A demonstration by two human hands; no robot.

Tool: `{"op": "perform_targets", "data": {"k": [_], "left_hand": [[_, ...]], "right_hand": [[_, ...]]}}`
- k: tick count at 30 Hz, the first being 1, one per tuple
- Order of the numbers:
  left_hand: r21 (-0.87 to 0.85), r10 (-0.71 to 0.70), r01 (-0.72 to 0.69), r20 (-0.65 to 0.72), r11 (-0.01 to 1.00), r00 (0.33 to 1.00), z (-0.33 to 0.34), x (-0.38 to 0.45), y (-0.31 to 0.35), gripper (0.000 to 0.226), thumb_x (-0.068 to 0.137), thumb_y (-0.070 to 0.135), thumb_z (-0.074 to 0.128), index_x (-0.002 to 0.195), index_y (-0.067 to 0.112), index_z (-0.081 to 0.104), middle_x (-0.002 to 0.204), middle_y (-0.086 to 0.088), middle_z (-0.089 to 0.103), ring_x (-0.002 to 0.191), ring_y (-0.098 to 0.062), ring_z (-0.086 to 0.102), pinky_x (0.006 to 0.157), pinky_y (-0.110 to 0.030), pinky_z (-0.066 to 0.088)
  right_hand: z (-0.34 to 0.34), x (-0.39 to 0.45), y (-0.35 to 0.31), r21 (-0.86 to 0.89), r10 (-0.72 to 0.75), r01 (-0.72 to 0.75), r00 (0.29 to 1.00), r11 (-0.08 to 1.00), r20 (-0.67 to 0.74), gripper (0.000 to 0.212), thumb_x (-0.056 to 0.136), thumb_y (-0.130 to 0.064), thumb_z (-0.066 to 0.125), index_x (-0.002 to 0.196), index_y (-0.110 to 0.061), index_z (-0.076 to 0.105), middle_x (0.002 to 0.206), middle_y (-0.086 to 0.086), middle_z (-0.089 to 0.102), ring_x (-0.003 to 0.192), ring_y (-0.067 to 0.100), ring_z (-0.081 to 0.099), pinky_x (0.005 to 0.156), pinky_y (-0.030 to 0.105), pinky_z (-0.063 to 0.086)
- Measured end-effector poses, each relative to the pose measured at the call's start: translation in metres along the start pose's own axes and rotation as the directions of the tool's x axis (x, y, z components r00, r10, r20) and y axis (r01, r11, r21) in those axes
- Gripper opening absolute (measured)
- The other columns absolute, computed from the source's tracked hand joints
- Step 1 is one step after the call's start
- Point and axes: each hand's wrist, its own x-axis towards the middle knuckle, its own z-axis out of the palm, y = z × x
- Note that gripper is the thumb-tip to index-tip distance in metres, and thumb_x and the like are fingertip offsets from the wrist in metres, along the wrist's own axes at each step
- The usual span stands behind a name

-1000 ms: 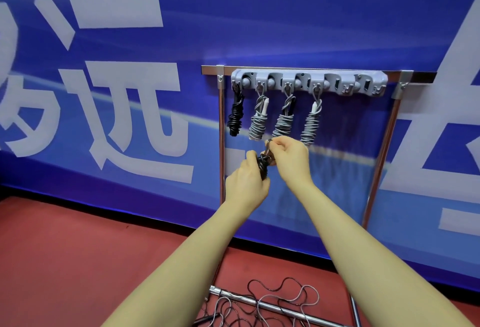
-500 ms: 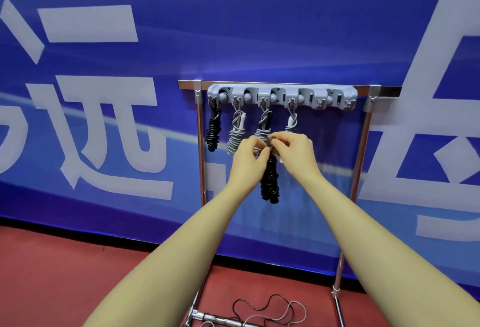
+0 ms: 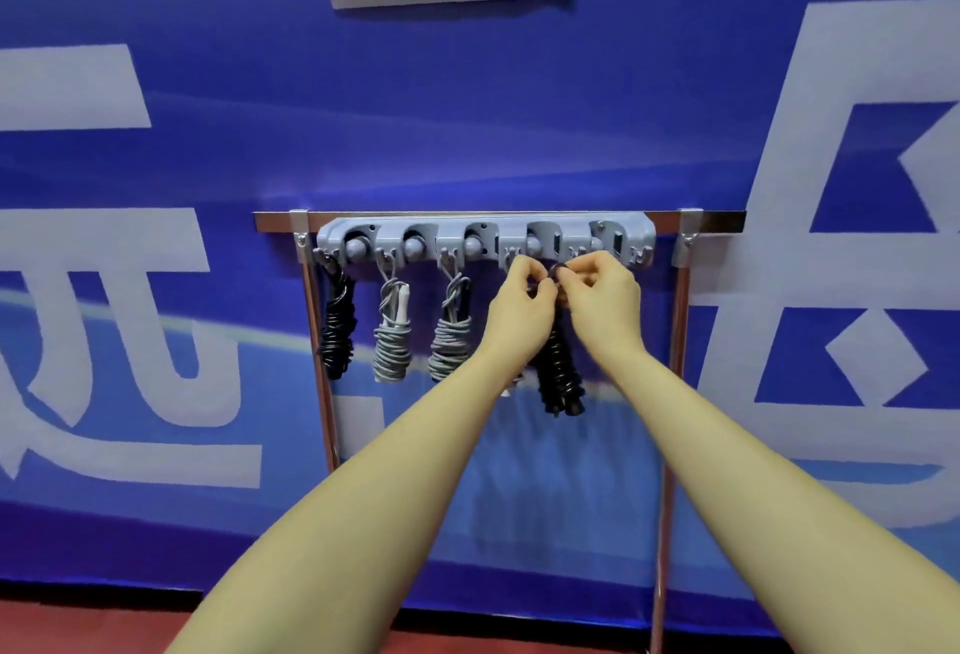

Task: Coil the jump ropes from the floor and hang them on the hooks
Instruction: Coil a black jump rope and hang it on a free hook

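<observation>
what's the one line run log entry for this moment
stage: hanging | left hand + right hand: pinch loop of black rope under hook rack | on hook: not yet

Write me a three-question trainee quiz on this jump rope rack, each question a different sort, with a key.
1. True or false: the black coiled rope in the person's hands lies on the floor.
2. Multiple choice: where on the grey hook rack does the other black rope hang? A) left end B) middle C) right end
3. Fill in: both the left hand and the right hand pinch the top ____ of the rope just under the hooks.

Key: 1 false, it dangles from the hands; 2 A; 3 loop.
</observation>
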Motion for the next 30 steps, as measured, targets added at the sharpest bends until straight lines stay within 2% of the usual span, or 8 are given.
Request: {"op": "perform_targets", "data": {"k": [4,7,11,16,21,25,27,30], "left_hand": [[0.06,0.023,-0.022,-0.015,0.998,1.0,0.021,0.024,0.006,0.006,0.095,0.022,0.043,0.092,0.019,0.048,0.075,0.009,0.053,0.061,-0.014,0.044,0.061,-0.03,0.036],[0.084,0.022,-0.017,-0.055,0.996,0.998,0.033,0.036,0.006,0.007,0.095,0.022,0.043,0.091,0.019,0.047,0.075,0.008,0.053,0.063,-0.016,0.046,0.061,-0.029,0.037],[0.043,-0.005,0.009,-0.083,0.999,0.997,0.039,0.044,0.006,0.007,0.096,0.018,0.041,0.094,0.015,0.047,0.076,0.007,0.052,0.06,-0.008,0.045,0.052,-0.022,0.034],[0.037,-0.058,0.06,-0.058,0.998,0.997,0.043,0.049,0.001,0.009,0.096,0.018,0.04,0.096,0.015,0.049,0.085,0.0,0.057,0.066,-0.016,0.047,0.056,-0.027,0.037],[0.094,0.049,-0.047,-0.016,0.994,0.999,0.039,0.039,-0.013,0.015,0.098,0.018,0.042,0.108,0.011,0.051,0.097,-0.003,0.06,0.073,-0.013,0.049,0.055,-0.014,0.035],[0.156,0.127,-0.128,0.017,0.979,0.992,0.032,0.022,-0.021,0.025,0.097,0.012,0.042,0.121,0.014,0.048,0.114,-0.008,0.057,0.099,-0.021,0.053,0.076,-0.021,0.034],[0.164,0.119,-0.117,-0.002,0.98,0.993,0.025,0.009,-0.025,0.028,0.096,0.015,0.042,0.124,0.019,0.045,0.114,-0.008,0.054,0.095,-0.023,0.054,0.081,-0.03,0.041],[0.194,0.042,-0.038,-0.017,0.98,0.999,0.006,-0.014,-0.037,0.021,0.095,0.02,0.04,0.115,0.021,0.046,0.106,-0.009,0.056,0.085,-0.032,0.059,0.071,-0.043,0.051]], "right_hand": [[-0.002,0.021,0.01,-0.01,-0.026,0.025,0.992,1.0,-0.126,0.013,0.092,-0.013,0.057,0.079,-0.011,0.06,0.075,0.001,0.063,0.086,0.028,0.061,0.08,0.04,0.049],[0.003,0.033,0.017,-0.011,0.001,-0.003,0.986,1.0,-0.17,0.014,0.092,-0.011,0.054,0.079,-0.012,0.06,0.075,-0.001,0.06,0.09,0.031,0.059,0.083,0.045,0.049],[0.008,0.043,0.023,0.008,0.021,-0.02,0.983,1.0,-0.182,0.015,0.092,-0.011,0.053,0.08,-0.012,0.062,0.078,0.002,0.063,0.092,0.032,0.059,0.084,0.049,0.05],[0.009,0.046,0.033,0.039,0.07,-0.064,0.984,0.997,-0.163,0.018,0.092,-0.009,0.051,0.078,-0.015,0.061,0.069,-0.007,0.06,0.092,0.031,0.061,0.085,0.045,0.05],[0.01,0.04,0.041,0.051,0.095,-0.09,0.989,0.995,-0.111,0.016,0.094,-0.011,0.051,0.098,-0.016,0.066,0.095,0.004,0.068,0.102,0.029,0.06,0.091,0.044,0.05],[0.01,0.021,0.039,0.004,0.082,-0.082,0.989,0.997,-0.119,0.026,0.093,-0.003,0.047,0.115,-0.007,0.06,0.118,0.008,0.055,0.099,0.014,0.054,0.084,0.021,0.04],[0.009,0.006,0.039,-0.014,0.076,-0.077,0.993,0.997,-0.095,0.026,0.091,0.0,0.045,0.111,-0.007,0.06,0.116,0.008,0.051,0.093,0.012,0.05,0.079,0.017,0.036],[0.009,-0.02,0.041,-0.06,0.096,-0.099,0.994,0.993,-0.056,0.026,0.089,0.002,0.044,0.105,-0.008,0.062,0.114,0.008,0.053,0.09,0.012,0.049,0.077,0.02,0.036]]}}
